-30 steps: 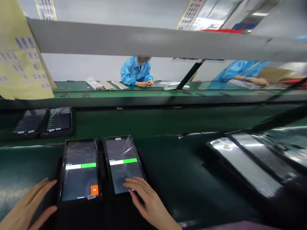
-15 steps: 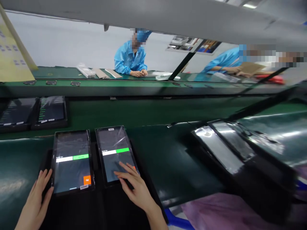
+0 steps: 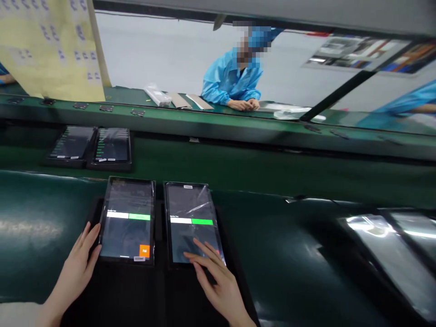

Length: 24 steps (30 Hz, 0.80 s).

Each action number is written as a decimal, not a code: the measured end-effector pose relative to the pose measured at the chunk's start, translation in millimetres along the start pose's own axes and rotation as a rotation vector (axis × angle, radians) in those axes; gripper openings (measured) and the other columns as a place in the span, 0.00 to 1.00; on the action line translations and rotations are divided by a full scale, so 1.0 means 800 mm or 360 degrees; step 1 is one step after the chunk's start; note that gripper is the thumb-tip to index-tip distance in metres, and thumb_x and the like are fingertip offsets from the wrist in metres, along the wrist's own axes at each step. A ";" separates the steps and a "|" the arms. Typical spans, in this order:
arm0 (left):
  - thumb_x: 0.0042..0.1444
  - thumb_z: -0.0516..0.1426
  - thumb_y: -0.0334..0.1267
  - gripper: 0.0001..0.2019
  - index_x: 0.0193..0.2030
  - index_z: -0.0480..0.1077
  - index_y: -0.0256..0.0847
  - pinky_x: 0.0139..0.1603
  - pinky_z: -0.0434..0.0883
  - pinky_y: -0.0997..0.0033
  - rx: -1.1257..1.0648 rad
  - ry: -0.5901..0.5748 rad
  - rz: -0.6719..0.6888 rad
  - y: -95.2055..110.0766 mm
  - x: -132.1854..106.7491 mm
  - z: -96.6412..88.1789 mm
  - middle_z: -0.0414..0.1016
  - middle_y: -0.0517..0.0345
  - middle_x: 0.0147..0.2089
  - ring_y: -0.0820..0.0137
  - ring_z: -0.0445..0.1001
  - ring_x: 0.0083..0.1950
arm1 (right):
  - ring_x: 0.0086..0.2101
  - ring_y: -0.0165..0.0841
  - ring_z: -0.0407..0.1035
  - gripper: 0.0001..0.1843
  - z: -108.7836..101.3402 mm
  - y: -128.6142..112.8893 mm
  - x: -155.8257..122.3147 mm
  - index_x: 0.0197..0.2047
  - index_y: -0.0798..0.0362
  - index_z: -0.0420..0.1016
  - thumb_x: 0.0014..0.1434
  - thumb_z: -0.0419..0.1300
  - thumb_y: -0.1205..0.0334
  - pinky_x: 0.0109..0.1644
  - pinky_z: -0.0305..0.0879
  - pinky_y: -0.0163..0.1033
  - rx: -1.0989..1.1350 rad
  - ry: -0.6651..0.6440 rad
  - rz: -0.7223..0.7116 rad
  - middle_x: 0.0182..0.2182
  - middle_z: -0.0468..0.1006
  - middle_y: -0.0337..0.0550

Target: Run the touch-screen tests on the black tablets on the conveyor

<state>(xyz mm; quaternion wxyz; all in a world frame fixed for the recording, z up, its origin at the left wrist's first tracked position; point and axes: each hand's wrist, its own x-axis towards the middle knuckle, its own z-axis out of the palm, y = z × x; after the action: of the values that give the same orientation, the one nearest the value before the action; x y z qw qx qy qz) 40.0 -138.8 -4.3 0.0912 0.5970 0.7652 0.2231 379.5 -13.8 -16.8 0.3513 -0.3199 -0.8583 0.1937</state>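
Observation:
Two tablets lie side by side, face up, on a black tray (image 3: 136, 295). The left tablet (image 3: 127, 231) shows a white and green bar and an orange square marked "Fail". A similar bar crosses the right tablet (image 3: 189, 209), whose clear film is creased at the upper right. My left hand (image 3: 76, 263) rests open at the left edge of the left tablet, fingertips by its side. Over the lower part of the right tablet is my right hand (image 3: 218, 277), fingers spread, partly covering its screen; whether the fingertips touch the glass I cannot tell.
Two more tablets (image 3: 111, 144) lie on the green belt (image 3: 218, 165) behind. At right, blurred, are film-covered panels (image 3: 378, 240). A yellow sheet (image 3: 64, 50) hangs at upper left. Across the line a person in blue (image 3: 231, 81) leans on the far bench.
The camera view has swung right to left, so the tablets and both hands appear further right. The hands keep nearly the same places relative to the tablets.

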 end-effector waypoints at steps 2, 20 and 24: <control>0.69 0.42 0.50 0.22 0.69 0.48 0.57 0.65 0.61 0.46 0.0002 -0.0004 -0.0014 0.000 -0.001 0.001 0.57 0.61 0.68 0.62 0.50 0.71 | 0.55 0.42 0.68 0.11 0.000 0.000 -0.001 0.48 0.50 0.74 0.67 0.52 0.67 0.59 0.68 0.54 -0.0008 -0.0009 0.0010 0.46 0.79 0.46; 0.69 0.39 0.50 0.24 0.67 0.54 0.47 0.70 0.55 0.46 -0.0155 -0.0090 -0.0209 0.007 0.001 -0.003 0.57 0.57 0.69 0.62 0.48 0.72 | 0.55 0.42 0.68 0.12 0.000 -0.003 -0.001 0.49 0.49 0.74 0.67 0.52 0.68 0.60 0.67 0.55 0.0050 -0.0047 0.0027 0.44 0.79 0.45; 0.69 0.40 0.50 0.24 0.67 0.55 0.46 0.69 0.56 0.48 -0.0149 -0.0107 -0.0249 0.009 0.001 -0.003 0.57 0.56 0.68 0.62 0.48 0.72 | 0.56 0.43 0.67 0.11 0.002 0.000 -0.004 0.48 0.49 0.74 0.67 0.52 0.66 0.59 0.68 0.54 0.0007 -0.0051 0.0052 0.47 0.78 0.45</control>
<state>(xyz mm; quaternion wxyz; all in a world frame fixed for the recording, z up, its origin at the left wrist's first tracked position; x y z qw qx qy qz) 45.3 -137.2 0.9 0.1619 0.5377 0.7946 0.2307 380.0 -16.0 -19.2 0.3350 -0.3299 -0.8581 0.2064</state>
